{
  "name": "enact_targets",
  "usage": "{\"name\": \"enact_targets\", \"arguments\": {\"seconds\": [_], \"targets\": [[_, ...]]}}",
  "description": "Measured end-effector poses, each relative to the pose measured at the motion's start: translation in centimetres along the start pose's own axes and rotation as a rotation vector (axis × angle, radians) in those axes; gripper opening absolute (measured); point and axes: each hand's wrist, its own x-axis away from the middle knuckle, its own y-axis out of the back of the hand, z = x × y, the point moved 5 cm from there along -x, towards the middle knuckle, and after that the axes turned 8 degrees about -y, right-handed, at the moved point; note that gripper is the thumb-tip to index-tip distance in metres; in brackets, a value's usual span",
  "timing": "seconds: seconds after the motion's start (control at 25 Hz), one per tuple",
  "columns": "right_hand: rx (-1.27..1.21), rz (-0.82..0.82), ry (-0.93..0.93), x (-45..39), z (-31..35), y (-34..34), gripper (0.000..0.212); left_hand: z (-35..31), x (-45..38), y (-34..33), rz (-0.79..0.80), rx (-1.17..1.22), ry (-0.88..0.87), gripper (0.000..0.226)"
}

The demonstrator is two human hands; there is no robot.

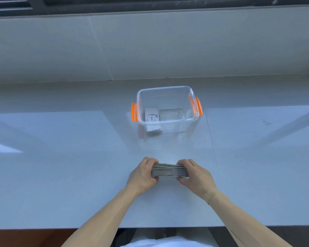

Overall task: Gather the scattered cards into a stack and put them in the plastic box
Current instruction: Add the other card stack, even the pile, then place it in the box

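Left hand [142, 175] clamps the left end of the card stack [170, 170], fingers curled over the far side, thumb on the near side; the stack stands on its long edge on the counter [61, 175], near the front edge, about midway along it; right hand [194, 173] pinches the right end the same way — both hands pressed inward on the one stack, seemingly squaring it.

Beyond the hands, well apart, sits the clear plastic box [167, 109] with orange latches [134, 112], lid off; one card [151, 116] lies inside against the left wall; something pale beside it, cannot tell what.

Risks, judged: the card edges look slightly uneven, so a loosened grip on lifting could let middle cards slip out and fan over the glossy counter; lowered flat, the stack may catch the box rim or land crooked on the card already inside.

Room: counter bare left and right of the hands; straight path to the box unobstructed; front edge close behind the wrists — dropped cards could slide off there.
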Motion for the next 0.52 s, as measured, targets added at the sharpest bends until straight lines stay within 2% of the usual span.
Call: {"name": "enact_targets", "arguments": {"seconds": [0.24, 0.52], "targets": [[0.05, -0.007, 0.015, -0.5, 0.2, 0.0, 0.031, 0.6, -0.1, 0.0, -0.017, 0.0, 0.014, 0.033], [0.206, 0.058, -0.027, -1.5, 1.2, -1.3, 0.031, 0.6, -0.3, -1.0, 0.038, -0.123, 0.047, 0.034]]}}
